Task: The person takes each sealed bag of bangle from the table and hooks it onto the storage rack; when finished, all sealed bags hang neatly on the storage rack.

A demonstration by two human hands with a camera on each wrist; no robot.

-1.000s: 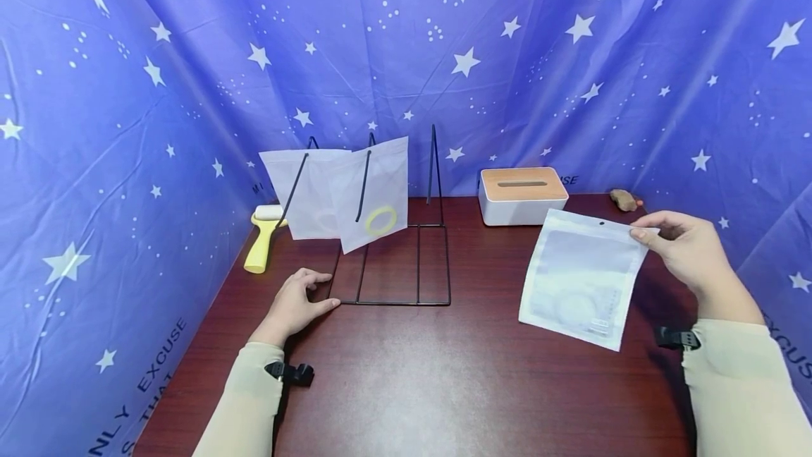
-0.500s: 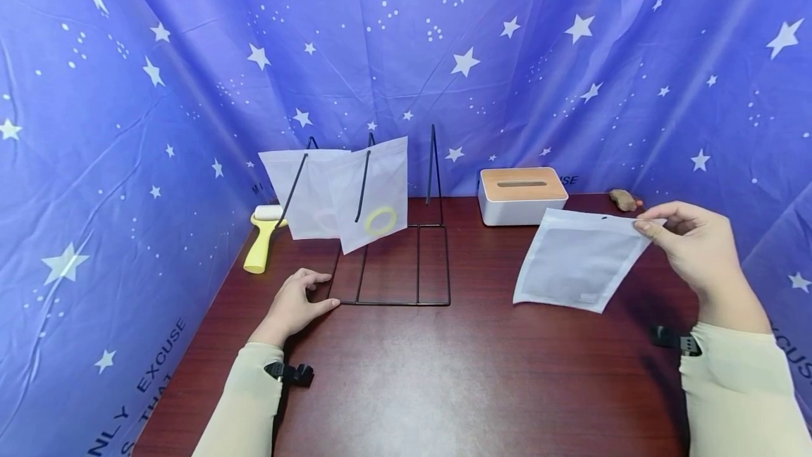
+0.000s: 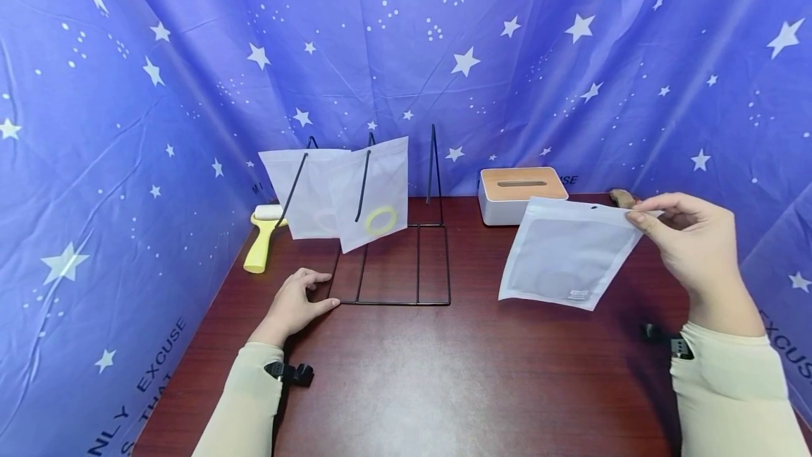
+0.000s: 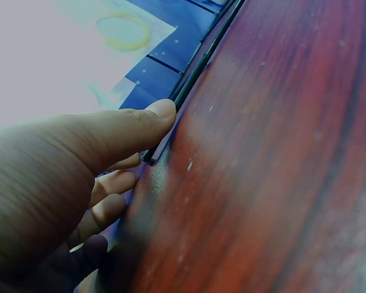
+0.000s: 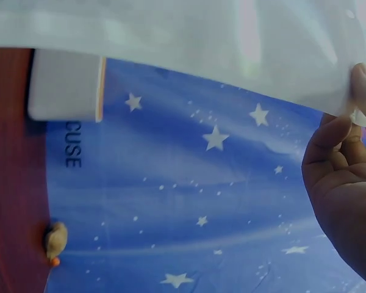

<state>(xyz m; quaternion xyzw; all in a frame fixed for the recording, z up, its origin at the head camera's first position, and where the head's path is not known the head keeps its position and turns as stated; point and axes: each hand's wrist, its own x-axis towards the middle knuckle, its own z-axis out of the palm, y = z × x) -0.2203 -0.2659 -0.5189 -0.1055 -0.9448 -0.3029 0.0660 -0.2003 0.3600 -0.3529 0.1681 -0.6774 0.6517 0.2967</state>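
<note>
My right hand (image 3: 698, 252) pinches a white zip bag (image 3: 564, 256) by its top right corner, holding it up over the table. The bag has a small hole in its top strip and a frosted window; what lies inside is faint. At the front left corner of a black wire rack (image 3: 418, 266), my left hand (image 3: 294, 305) grips the base, thumb (image 4: 161, 113) on the front rod and fingers at the side. Two similar bags hang on the rack's prongs: a left bag (image 3: 304, 196) and a middle bag (image 3: 387, 182) showing a yellow ring (image 3: 381, 220). The right prong (image 3: 433, 161) bears nothing.
Behind the held bag stands a tissue box (image 3: 523, 206) with a wooden lid. A yellow-handled roller (image 3: 259, 249) lies left of the rack. A small brown object (image 5: 57, 241) sits at the table's back right. Starry blue cloth (image 3: 406, 55) encloses the table (image 3: 444, 386).
My right hand has raised the bag slightly and carried it left, so its top edge now overlaps the tissue box. My left hand and the rack have stayed put.
</note>
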